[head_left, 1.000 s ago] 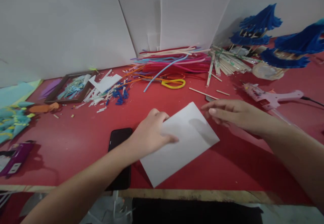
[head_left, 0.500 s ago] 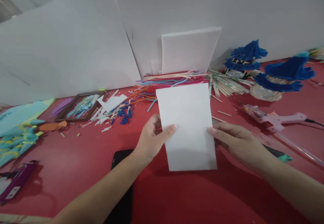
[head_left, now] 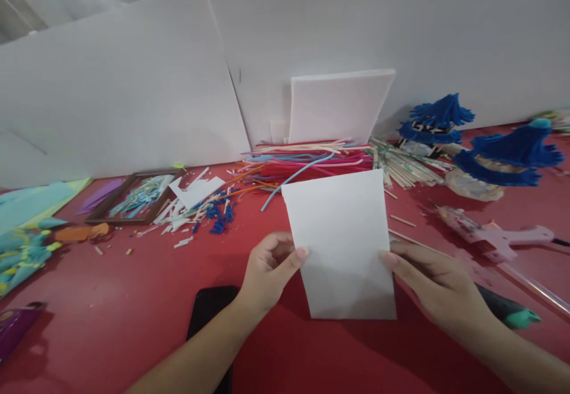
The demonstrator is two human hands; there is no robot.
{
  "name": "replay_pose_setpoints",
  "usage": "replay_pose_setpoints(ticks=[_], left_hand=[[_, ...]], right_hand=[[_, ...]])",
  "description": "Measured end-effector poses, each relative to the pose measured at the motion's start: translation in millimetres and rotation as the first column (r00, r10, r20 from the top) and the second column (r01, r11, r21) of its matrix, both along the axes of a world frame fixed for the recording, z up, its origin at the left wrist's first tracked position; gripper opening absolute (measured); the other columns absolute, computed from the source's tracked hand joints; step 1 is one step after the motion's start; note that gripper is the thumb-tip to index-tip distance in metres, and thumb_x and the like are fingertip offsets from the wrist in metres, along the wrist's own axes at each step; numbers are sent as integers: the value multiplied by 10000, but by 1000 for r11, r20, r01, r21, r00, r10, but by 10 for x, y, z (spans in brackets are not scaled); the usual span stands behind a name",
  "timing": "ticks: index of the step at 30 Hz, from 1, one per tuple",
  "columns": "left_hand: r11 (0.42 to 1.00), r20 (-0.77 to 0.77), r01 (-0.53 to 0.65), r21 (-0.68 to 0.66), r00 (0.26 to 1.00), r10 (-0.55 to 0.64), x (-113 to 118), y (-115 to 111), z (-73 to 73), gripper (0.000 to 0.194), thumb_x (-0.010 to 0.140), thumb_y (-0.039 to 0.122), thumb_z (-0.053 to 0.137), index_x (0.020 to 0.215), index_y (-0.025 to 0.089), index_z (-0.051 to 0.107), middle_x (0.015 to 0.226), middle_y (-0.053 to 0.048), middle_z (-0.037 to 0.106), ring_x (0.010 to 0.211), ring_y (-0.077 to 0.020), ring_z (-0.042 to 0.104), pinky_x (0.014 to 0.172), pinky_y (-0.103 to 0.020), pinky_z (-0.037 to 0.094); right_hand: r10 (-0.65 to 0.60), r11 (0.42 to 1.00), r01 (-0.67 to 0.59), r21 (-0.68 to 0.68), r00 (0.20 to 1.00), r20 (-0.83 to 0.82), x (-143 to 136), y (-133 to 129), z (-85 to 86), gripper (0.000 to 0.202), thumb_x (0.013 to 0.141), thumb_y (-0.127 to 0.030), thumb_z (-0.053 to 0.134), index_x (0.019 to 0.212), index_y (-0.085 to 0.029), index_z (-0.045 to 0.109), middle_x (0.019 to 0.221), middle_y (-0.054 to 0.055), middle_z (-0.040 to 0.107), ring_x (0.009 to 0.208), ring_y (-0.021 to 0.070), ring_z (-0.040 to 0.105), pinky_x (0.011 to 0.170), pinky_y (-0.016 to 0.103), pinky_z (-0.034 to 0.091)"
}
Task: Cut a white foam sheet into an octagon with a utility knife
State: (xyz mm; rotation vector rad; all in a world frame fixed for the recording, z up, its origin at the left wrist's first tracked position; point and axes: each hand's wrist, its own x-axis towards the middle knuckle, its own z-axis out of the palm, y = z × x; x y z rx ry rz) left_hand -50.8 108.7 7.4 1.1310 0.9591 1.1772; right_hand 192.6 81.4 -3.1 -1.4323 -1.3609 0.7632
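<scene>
A blank white card, thin and rectangular, is held up over the red table. My left hand pinches its left edge, thumb in front and fingers behind. At the opposite edge my right hand grips it the same way. The fingertips behind the card are hidden. Below my left forearm lies a black phone-like slab, partly covered by the arm. A dark tool with a green tip lies beside my right wrist.
Pipe cleaners and thin sticks lie behind the card, before a leaning white foam sheet. To the right are a pink glue gun and two blue-roofed models. A brown frame with scraps sits left.
The camera view has shifted, so the background appears lower. The card sits slightly lower and further right in view, tilted a little differently, with both hands still on it.
</scene>
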Motion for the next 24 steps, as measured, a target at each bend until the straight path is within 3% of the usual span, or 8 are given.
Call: replay_pose_setpoints(ticks=[14, 24], left_hand=[[997, 14, 19, -81, 1000, -18, -16, 5, -13, 431, 689, 541, 931, 858, 198, 732, 774, -18, 784, 686, -99, 687, 662, -197, 545], [995, -13, 15, -101, 1000, -17, -17, 3, -1, 445, 690, 545, 923, 877, 191, 730, 833, -48, 794, 727, -144, 715, 666, -247, 560]], right_hand=[[12, 996, -12, -87, 1000, -6, 51, -10, -107, 610, 728, -848, 662, 767, -261, 823, 760, 77, 796, 694, 236, 735, 622, 297, 610], [14, 994, -13, -105, 1000, 7, 51, -29, -79, 593, 718, -842, 671, 742, -269, 820, 749, 74, 791, 697, 248, 725, 638, 336, 603]])
